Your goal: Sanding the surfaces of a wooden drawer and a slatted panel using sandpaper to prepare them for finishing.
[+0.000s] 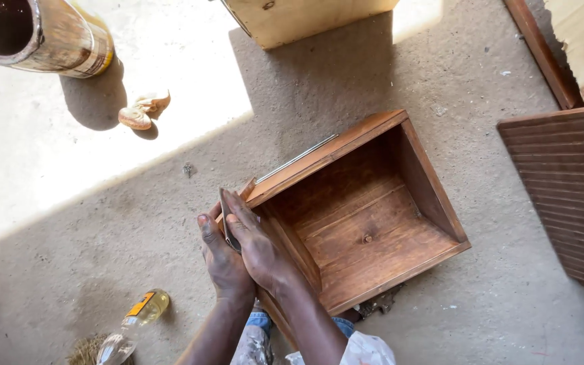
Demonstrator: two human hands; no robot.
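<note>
Both hands, left hand (223, 260) and right hand (257, 245), are pressed together around a thin dark pad (228, 220) at the near-left corner of an open wooden box (366, 216), which lies on the concrete floor (136, 223) and extends away to the right.

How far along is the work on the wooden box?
Looks done: the wooden box is assembled and its inside is evenly dark brown. In hand: the left hand and the right hand press a small flat dark piece against the box's near left corner. Left: I cannot tell; the outer faces are mostly hidden. A plastic bottle lies nearby.
</note>
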